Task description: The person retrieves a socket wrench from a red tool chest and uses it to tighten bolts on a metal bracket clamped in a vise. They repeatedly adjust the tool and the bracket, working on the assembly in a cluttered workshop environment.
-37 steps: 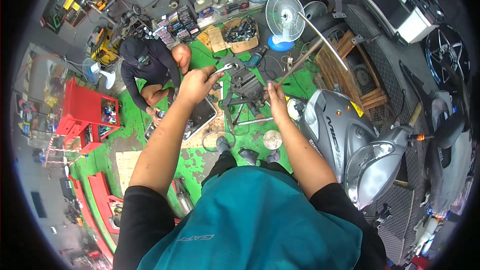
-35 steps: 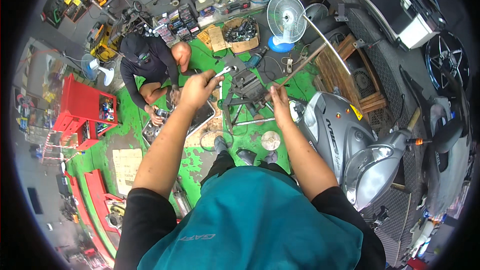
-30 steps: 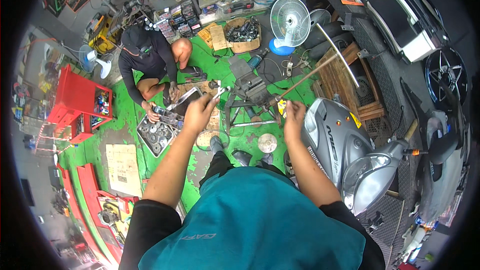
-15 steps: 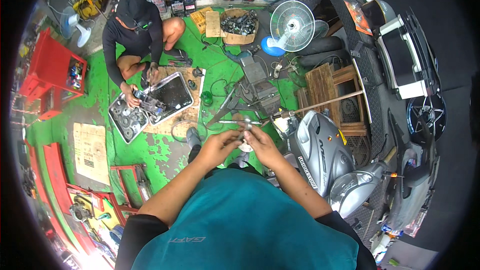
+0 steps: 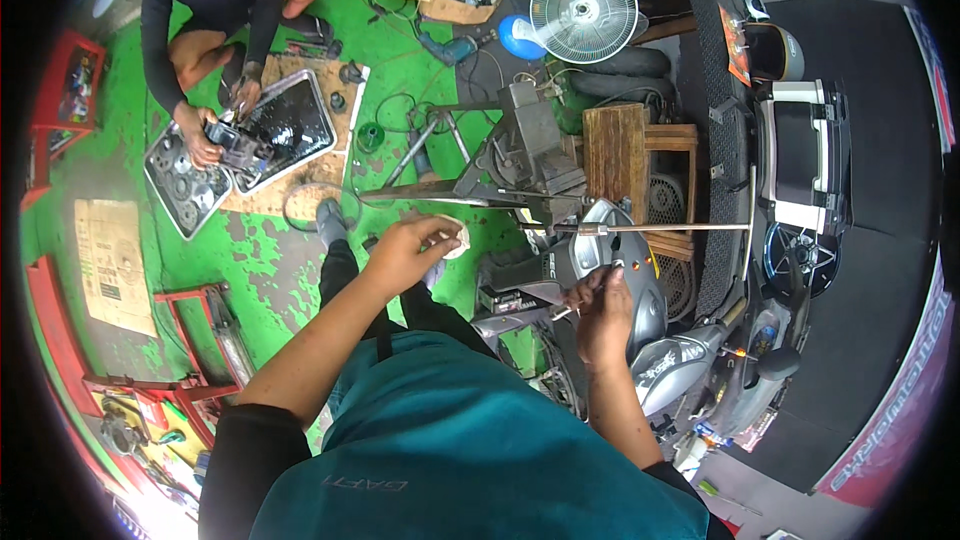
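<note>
Out over the green floor, my left hand (image 5: 408, 252) pinches a small cream-white crumpled piece that looks like a rag (image 5: 459, 241). Farther right, my right hand (image 5: 604, 318) is curled shut around a small shiny metal piece (image 5: 562, 313), mostly hidden by the fingers, so its kind is unclear. That hand hovers in front of a grey scooter body (image 5: 646, 325). A long metal rod (image 5: 665, 228) lies crosswise just beyond it, by a metal bench vise or stand (image 5: 535, 145).
At the far left a crouching co-worker (image 5: 205, 40) handles a dark metal part over black trays (image 5: 325, 140) on cardboard. A white fan (image 5: 583, 8) and a wooden crate (image 5: 615, 155) stand beyond the scooter. Red metal frames (image 5: 215, 330) lie at the left.
My hands, together before, are now apart. The left keeps the whitish piece; the right has moved rightward toward the scooter with the metal piece. The view has shifted right.
</note>
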`<state>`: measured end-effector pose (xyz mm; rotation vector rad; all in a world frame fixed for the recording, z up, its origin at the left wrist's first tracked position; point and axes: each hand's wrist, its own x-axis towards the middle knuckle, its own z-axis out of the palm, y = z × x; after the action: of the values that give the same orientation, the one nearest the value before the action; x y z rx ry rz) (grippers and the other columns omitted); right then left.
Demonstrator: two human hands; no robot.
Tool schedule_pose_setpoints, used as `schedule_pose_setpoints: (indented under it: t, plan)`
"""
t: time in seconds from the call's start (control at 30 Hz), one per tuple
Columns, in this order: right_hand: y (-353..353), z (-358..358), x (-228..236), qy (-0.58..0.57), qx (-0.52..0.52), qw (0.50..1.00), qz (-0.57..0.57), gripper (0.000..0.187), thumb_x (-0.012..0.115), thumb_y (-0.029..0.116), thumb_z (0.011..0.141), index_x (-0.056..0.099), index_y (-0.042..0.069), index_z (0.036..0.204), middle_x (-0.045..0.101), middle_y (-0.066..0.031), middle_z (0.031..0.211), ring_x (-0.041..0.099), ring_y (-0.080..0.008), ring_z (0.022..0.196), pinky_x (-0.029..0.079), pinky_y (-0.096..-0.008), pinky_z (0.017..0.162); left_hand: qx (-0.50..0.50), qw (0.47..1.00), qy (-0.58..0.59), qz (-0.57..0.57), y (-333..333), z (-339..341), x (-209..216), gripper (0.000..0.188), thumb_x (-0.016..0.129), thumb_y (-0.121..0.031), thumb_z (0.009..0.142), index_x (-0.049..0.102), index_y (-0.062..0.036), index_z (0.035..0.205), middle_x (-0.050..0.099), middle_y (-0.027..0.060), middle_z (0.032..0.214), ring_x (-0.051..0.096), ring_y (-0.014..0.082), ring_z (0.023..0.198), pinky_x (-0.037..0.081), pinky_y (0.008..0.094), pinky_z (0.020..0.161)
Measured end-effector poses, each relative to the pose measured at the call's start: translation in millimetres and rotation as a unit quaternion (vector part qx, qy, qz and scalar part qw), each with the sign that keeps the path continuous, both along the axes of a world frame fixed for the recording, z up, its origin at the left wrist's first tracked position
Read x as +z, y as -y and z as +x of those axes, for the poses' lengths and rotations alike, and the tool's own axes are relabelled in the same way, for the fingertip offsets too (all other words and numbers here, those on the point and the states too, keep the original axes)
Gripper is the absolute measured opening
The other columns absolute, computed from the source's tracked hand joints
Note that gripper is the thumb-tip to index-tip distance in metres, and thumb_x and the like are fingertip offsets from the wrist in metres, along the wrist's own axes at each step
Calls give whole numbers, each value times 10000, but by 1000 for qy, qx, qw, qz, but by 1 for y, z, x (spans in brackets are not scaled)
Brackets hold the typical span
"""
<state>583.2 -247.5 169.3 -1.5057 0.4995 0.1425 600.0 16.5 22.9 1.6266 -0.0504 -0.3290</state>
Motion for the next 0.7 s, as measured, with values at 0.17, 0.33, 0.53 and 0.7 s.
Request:
schedule_pose_setpoints:
  t: [0.17,0.33,0.53,0.7]
  plan:
    - [0,6,3,-10,5,999,-34,462,427,454,1088,501,52,872,401,-21,693,392,-151,625,387,-332,624,19,997,77,0,32,34,-15,291,744,-169,894,704,-29,1146,710,127,1046,698,262,864,553,374,793]
    - [-1,5,3,-45,12,999,-28,446,463,449,1077,554,29,960,401,-10,694,378,-131,604,353,-299,573,20,996,87,-10,66,60,-23,346,732,-219,902,688,-50,1200,709,120,1020,690,272,834,545,385,772]
    - [8,-4,-4,-102,40,993,-51,330,558,347,1050,579,22,1102,437,-10,696,404,-116,581,338,-271,531,91,992,87,-4,101,64,-25,310,719,-221,912,704,-37,1160,728,131,960,696,272,767,548,383,712]
    - [23,-9,-10,-109,53,991,-51,320,569,263,1049,597,-14,1207,559,-46,762,518,-137,635,436,-287,569,103,990,93,14,108,61,-28,295,723,-203,910,717,-71,1175,729,157,961,703,272,755,555,376,721]
